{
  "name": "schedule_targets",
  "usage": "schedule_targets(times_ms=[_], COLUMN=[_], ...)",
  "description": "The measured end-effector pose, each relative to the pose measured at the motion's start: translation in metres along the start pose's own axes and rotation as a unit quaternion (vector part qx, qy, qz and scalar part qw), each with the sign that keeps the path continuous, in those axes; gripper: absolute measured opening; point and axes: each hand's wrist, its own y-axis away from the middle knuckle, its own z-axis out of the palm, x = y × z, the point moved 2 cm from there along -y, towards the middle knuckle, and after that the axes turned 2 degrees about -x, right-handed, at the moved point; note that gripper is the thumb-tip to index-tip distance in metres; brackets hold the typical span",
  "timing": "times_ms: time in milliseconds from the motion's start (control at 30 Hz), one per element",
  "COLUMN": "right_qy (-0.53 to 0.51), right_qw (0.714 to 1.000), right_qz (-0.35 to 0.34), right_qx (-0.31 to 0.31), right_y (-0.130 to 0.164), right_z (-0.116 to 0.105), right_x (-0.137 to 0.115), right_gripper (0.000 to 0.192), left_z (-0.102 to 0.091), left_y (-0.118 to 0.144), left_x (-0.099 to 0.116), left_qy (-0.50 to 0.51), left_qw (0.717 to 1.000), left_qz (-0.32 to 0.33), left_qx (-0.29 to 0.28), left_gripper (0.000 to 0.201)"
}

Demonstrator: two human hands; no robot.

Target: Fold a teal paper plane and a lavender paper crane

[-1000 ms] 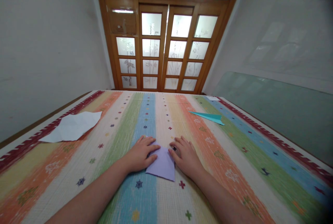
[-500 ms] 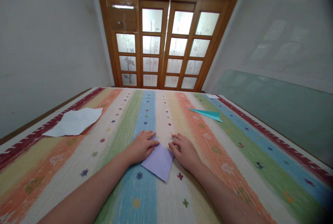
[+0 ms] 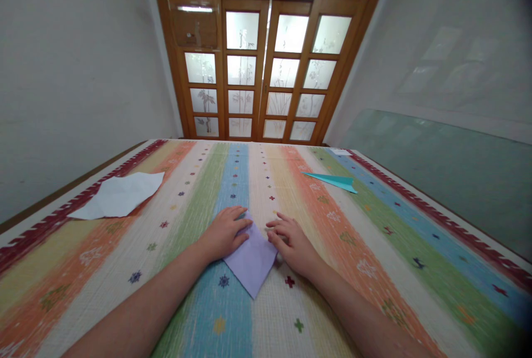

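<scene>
Change: since a second ago we see the purple paper (image 3: 250, 261) turned on the cloth — it lay nearly square to us then, now one corner points toward us like a diamond. Both hands have stayed on its far edges.

Left hand (image 3: 224, 233): we note it palm down, fingers spread flat and close together, pressing the upper left edge of the purple paper. Nothing is gripped — the hand lies open on the sheet.

Right hand (image 3: 292, 241): palm down too, fingers loosely curled, fingertips resting on the upper right edge of the paper. Open, holding nothing.

Purple paper: flat on the striped cloth (image 3: 374, 247), near the front middle, over the blue and cream stripes, between the two hands.

White sheet (image 3: 120, 196): creased, lying on the far left of the cloth, well apart from the hands.

Teal paper plane (image 3: 332, 181): folded, on the far right side, over the orange and green stripes, well apart from the hands.

Background: we record a wooden door (image 3: 266, 70) with frosted panes beyond the cloth's far end.
</scene>
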Motion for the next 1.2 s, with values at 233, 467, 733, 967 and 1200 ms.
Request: schedule_targets(times_ms=[233,467,733,967,1200], right_qy=[-0.115,-0.232,-0.101,-0.052,0.053], right_qw=[0.992,0.964,0.978,0.985,0.977], right_qz=[-0.031,-0.017,-0.11,-0.126,-0.132], right_qx=[-0.041,-0.132,-0.146,-0.103,-0.16], right_y=[0.001,0.005,0.001,0.002,-0.009], right_z=[-0.005,0.001,-0.004,0.004,0.0], right_x=[-0.001,0.007,-0.003,-0.001,-0.011], right_gripper=[0.031,0.052,0.035,0.04,0.046], left_z=[-0.002,0.001,-0.009,-0.012,-0.019], left_y=[-0.001,-0.001,-0.004,-0.009,-0.018], left_x=[0.001,-0.001,0.006,0.03,0.024], left_qy=[0.009,0.015,-0.02,-0.091,-0.098], left_qw=[1.0,1.0,0.997,0.984,0.983], left_qz=[0.007,0.005,0.075,0.132,0.104], left_qx=[-0.004,-0.008,0.011,-0.075,-0.116], left_gripper=[0.032,0.032,0.025,0.019,0.016])
